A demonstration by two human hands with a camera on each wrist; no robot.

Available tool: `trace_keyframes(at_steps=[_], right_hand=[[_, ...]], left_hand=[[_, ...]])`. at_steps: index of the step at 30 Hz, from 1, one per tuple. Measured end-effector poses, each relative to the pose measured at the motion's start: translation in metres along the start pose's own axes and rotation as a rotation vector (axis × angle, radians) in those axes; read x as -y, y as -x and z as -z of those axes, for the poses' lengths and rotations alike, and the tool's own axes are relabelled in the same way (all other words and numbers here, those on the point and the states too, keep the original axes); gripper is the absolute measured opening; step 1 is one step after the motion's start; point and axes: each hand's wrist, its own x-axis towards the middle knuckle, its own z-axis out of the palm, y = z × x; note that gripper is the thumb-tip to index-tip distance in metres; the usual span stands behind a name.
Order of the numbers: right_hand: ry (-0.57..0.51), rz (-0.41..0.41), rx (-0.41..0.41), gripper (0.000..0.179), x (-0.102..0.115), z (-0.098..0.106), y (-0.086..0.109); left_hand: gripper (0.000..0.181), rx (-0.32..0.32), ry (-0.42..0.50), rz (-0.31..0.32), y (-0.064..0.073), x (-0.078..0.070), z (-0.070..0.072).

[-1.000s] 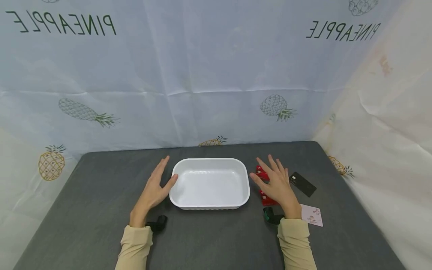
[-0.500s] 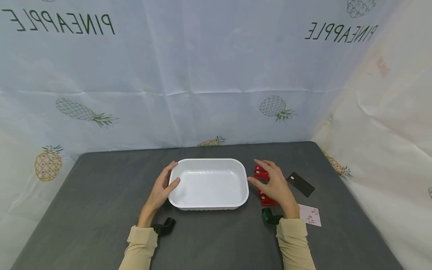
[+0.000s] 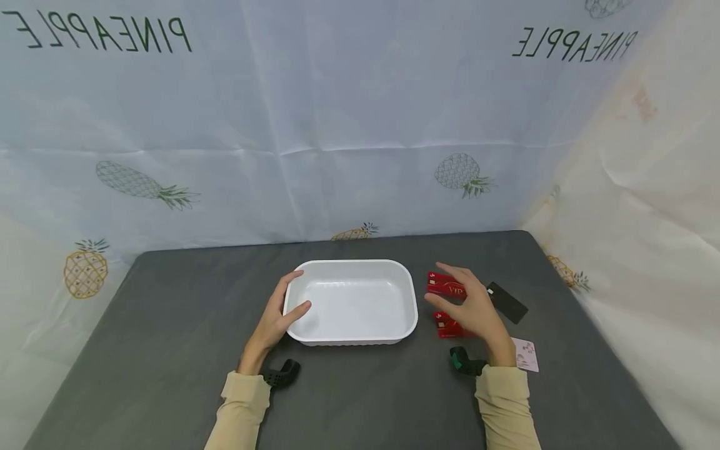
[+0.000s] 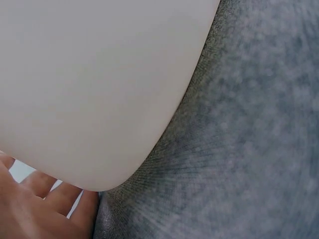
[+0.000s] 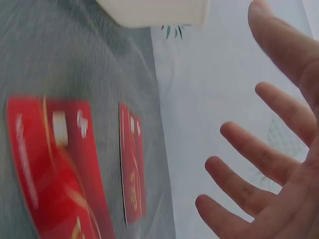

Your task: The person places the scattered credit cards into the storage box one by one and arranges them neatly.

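My left hand (image 3: pixel 275 322) grips the left side of a white rectangular tray (image 3: pixel 354 306), thumb over the rim and fingers along the outside. In the left wrist view those fingers (image 4: pixel 62 199) lie at the tray's pale wall (image 4: pixel 94 99). My right hand (image 3: pixel 478 309) hovers to the right of the tray with fingers spread and nothing in them. Under and beside it lie two red cards, a far one (image 3: pixel 444 284) with VIP printed on it and a near one (image 3: pixel 448 326) partly covered by the hand. Both show in the right wrist view, the nearer card (image 5: pixel 60 159) larger.
Right of my right hand lie a black card (image 3: pixel 508 304) and a pale pink patterned card (image 3: pixel 526 355), partly behind the wrist. All sit on a dark grey cloth-covered table (image 3: pixel 360 400). A pineapple-print curtain (image 3: pixel 337 112) hangs along the back edge.
My left hand has moved right and taken hold of the tray's left side. My right hand has drawn slightly away from the tray, its fingers bending more, uncovering more of the red cards.
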Motion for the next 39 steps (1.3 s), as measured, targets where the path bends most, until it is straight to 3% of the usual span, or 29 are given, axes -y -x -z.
trace_keyframes(at_steps=[10,16,18,28,31,35,39], right_hand=[[-0.167,-0.054,0.107,0.062,-0.031,0.046,0.036],[-0.397,-0.038,0.131,0.057,-0.062,0.067,0.062],[-0.414,-0.051,0.135,0.057,-0.072,0.070,0.069],[-0.244,-0.046,0.145,0.055,-0.097,0.065,0.088],[-0.129,-0.063,0.131,0.059,-0.096,0.067,0.089],[-0.003,-0.143,0.157,0.064,-0.094,0.072,0.091],[0.006,-0.189,0.206,0.062,-0.095,0.074,0.095]], left_hand=[[0.067,-0.009,-0.035,0.033,-0.002,-0.001,0.000],[0.068,-0.004,-0.038,0.032,-0.003,-0.002,-0.001],[0.068,-0.004,-0.033,0.033,-0.003,-0.002,-0.001],[0.067,-0.006,-0.025,0.017,-0.004,0.001,0.001],[0.067,-0.008,-0.022,0.006,-0.005,0.001,0.001],[0.067,-0.009,-0.019,-0.003,-0.004,0.002,0.002],[0.067,-0.010,-0.029,-0.002,-0.004,0.003,0.001]])
